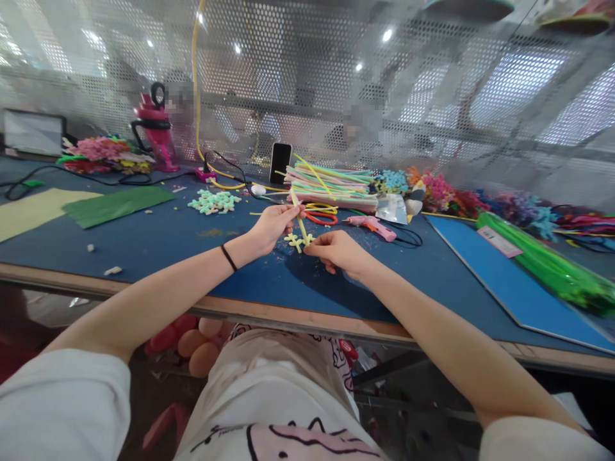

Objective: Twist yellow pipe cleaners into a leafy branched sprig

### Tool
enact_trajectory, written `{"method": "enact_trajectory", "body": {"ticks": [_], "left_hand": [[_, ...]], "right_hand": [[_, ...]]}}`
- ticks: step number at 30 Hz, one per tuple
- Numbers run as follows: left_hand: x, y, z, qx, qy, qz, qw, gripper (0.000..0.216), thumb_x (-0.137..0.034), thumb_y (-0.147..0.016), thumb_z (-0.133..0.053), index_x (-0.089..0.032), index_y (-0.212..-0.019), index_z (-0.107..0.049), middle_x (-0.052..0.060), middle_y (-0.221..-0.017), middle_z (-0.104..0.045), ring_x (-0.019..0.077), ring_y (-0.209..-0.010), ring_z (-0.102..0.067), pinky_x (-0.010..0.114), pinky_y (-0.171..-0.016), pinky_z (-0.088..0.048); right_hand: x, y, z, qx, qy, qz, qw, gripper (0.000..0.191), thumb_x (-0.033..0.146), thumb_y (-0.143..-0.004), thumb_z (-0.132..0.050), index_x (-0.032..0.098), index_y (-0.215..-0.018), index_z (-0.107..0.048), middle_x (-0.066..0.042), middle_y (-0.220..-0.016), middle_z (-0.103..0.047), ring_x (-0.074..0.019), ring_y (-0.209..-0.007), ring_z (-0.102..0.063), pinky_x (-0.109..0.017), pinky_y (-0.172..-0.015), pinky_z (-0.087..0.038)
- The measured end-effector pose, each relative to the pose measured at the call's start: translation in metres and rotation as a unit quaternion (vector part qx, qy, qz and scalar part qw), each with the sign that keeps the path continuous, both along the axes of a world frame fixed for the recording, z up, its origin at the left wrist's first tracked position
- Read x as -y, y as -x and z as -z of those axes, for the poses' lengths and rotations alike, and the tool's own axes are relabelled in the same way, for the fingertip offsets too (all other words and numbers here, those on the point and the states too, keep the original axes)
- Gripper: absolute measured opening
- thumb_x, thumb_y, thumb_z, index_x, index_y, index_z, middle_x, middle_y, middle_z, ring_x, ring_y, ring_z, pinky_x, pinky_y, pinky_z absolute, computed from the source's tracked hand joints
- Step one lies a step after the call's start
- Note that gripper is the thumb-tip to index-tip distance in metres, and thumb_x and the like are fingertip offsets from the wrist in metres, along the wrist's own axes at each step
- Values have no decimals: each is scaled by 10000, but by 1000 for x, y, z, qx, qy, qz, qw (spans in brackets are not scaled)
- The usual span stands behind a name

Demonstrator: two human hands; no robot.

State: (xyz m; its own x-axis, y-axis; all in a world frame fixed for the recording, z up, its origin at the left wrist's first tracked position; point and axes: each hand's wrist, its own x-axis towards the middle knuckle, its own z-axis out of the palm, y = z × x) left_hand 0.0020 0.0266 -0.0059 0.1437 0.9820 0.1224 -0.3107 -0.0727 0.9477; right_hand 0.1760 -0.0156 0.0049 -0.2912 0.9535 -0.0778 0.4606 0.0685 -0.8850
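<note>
Fingers of my left hand pinch a pale-yellow pipe cleaner.
My right hand pinches a branched yellow piece by its lower end, mid-tabletop, left of the pink glue gun.

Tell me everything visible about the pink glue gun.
The glue gun looks like pink plastic with an orange-red trigger area. It lies on the blue tabletop, beyond the right hand, nozzle toward picture left, a black cord curling at its handle end. No hand touches it; whether it is hot doesn't show.
</note>
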Motion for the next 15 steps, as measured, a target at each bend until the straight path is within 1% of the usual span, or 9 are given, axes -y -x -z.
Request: {"method": "enact_trajectory", "body": {"ticks": [3,8,11,15], "left_hand": [[-2,0,2,14,2,6,1000,160,-266,-861,-676,-136,-943,-716,27,-874,-680,14,-497,-366,159,-486,-341],[-4,1,6,26,10,16,999,184,-294,-843,-700,-128,-923,-719,30,-876,-682,5,-486,-359,147,-465,-326],[-4,1,5,37,22,5,999,145,-252,-864,-671,-123,-914,-713,28,-854,-675,3,-476,-358,143,-455,-322],[-2,1,2,53,37,-11,998,119,-203,-893,-622,-114,-884,-701,17,-812,-654,3,-470,-365,139,-448,-317]], "right_hand": [[0,-1,-1,7,7,2,1000,258,315,-727,-757,153,-621,-587,47,-413,-464,-68,-305,-394,-207,-322,-276],[-2,-3,1,13,12,-13,1000,240,312,-737,-739,154,-636,-590,47,-415,-473,-73,-304,-413,-199,-316,-269],[-4,-5,4,8,19,-23,1000,262,318,-737,-736,162,-610,-568,54,-396,-454,-73,-302,-407,-198,-317,-278],[-5,-5,5,17,15,-28,999,258,318,-732,-737,163,-609,-572,49,-405,-468,-73,-302,-413,-197,-315,-271]]}}
